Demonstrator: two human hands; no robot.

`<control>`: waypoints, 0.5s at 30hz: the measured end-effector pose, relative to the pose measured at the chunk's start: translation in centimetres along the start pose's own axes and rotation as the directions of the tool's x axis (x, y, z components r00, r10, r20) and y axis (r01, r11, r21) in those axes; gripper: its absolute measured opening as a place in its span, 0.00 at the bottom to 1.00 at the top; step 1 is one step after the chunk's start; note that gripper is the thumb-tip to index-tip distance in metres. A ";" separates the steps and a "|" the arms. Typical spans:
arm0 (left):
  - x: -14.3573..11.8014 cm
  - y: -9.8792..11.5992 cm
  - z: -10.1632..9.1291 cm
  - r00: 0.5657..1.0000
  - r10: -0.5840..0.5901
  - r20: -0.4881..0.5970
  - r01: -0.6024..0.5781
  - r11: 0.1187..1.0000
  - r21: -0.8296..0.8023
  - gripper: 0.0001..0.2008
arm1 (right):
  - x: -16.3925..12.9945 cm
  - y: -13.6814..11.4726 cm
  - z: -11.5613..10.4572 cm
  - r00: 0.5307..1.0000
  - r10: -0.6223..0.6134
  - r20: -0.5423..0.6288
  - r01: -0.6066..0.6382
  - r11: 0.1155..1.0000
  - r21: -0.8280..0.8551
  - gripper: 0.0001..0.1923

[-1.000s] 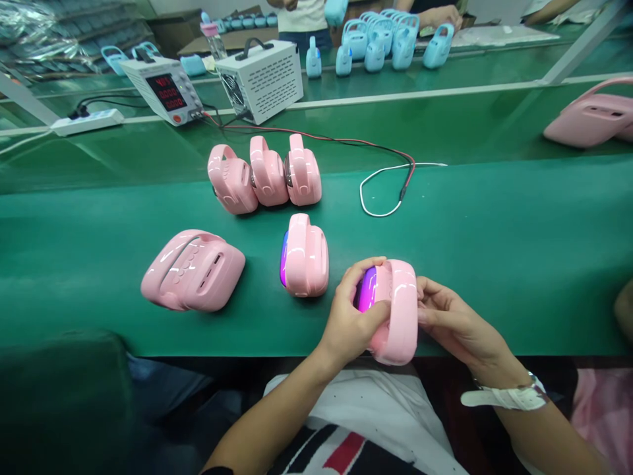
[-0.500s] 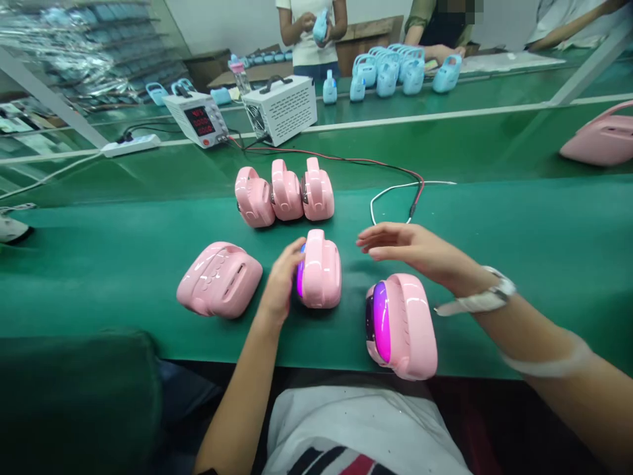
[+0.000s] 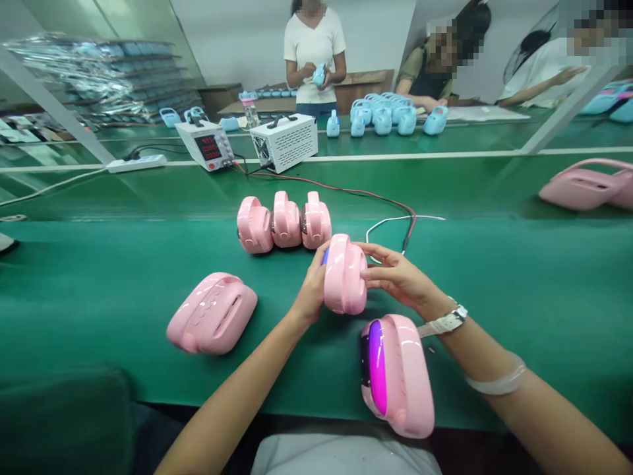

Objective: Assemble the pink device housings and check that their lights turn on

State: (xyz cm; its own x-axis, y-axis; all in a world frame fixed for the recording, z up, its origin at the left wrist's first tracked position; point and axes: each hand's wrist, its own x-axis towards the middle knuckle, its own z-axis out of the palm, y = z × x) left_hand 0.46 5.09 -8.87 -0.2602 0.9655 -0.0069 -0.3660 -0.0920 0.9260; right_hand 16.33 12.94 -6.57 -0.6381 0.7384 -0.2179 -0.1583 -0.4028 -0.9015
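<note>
Both hands are gripping one pink speaker [image 3: 345, 276] between them: the left hand [image 3: 311, 290] is pressing its fingers against the side where a blue-violet light is glowing, while the right hand [image 3: 398, 277] (a white watch [image 3: 445, 323] is showing on its wrist) is closing its fingers on the opposite side. The speaker is standing upright near the middle of the green worktop [image 3: 519, 297], just in front of a row of three pink speakers [image 3: 284, 223] that are sitting side by side and touching one another.

A second lit speaker [image 3: 395, 376] is lying at the near edge of the worktop, below the right forearm, its panel shining magenta. To the left, another pink speaker [image 3: 212, 313] is resting on its side, well apart from the hands. A red and white cable [image 3: 390, 221] is trailing across the worktop behind the right hand, running back toward a white box with a handle [image 3: 285, 140] and a power supply [image 3: 205, 145] with a red display.

At the far right edge a larger pink casing [image 3: 583, 186] is lying alone. Across the line, light blue speakers [image 3: 390, 120] are standing in a cluster, and a person in a white shirt [image 3: 314, 53] is holding one of them.
</note>
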 end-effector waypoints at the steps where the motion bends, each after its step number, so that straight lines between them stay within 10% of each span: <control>1: 0.7 -0.2 0.2 1.000 0.003 0.018 -0.003 1.000 -0.010 0.26 | 0.1 0.0 -0.2 1.000 -0.019 -0.023 0.019 1.000 0.002 0.27; 15: 1.5 -2.7 0.4 0.998 0.063 -0.008 -0.063 0.997 -0.048 0.26 | 0.4 2.0 -1.2 0.996 -0.060 -0.073 0.058 0.998 -0.028 0.27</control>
State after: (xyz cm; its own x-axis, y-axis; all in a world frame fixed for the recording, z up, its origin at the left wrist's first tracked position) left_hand 1.36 6.88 -11.20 -0.2898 0.9559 0.0480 -0.3915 -0.1641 0.9054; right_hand 16.68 13.10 -8.89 -0.5710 0.7987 -0.1897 -0.1744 -0.3439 -0.9227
